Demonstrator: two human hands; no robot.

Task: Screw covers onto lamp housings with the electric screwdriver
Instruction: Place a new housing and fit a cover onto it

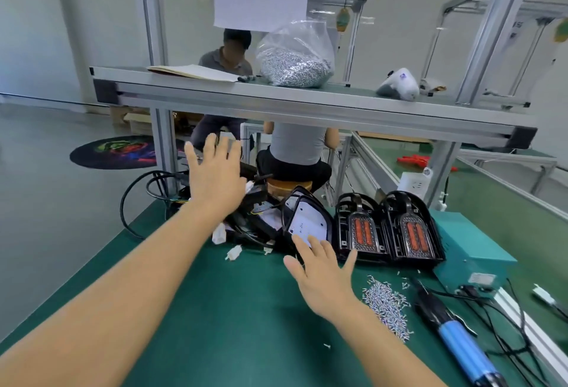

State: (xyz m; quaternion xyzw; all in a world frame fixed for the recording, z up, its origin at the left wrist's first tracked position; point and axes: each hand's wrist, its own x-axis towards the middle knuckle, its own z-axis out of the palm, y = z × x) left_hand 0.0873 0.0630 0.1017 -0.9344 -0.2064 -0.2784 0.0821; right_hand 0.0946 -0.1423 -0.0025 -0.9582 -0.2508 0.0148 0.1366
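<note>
Both hands are empty, with the fingers spread and straight. The left hand (pixel 216 173) hangs in the air above the tangle of black cables with white plugs (pixel 242 226) at the far left of the green table mat (pixel 199 309), and the right hand (pixel 322 276) reaches toward the black lamp housing with a white inner board (pixel 304 223), its fingertips just at the near edge of it. To the right stand two more black housings with orange-red lenses (pixel 408 230), leaning side by side. I judge these housings as light and stiff moulded plastic, a little slippery from the gloss; the lens and the thin wires look fragile (the plugs can catch on things), so it is better to take the outer black rim. The blue-handled electric screwdriver (pixel 458 334) lies untouched at the near right, beside a heap of small silver screws (pixel 387 303).
</note>
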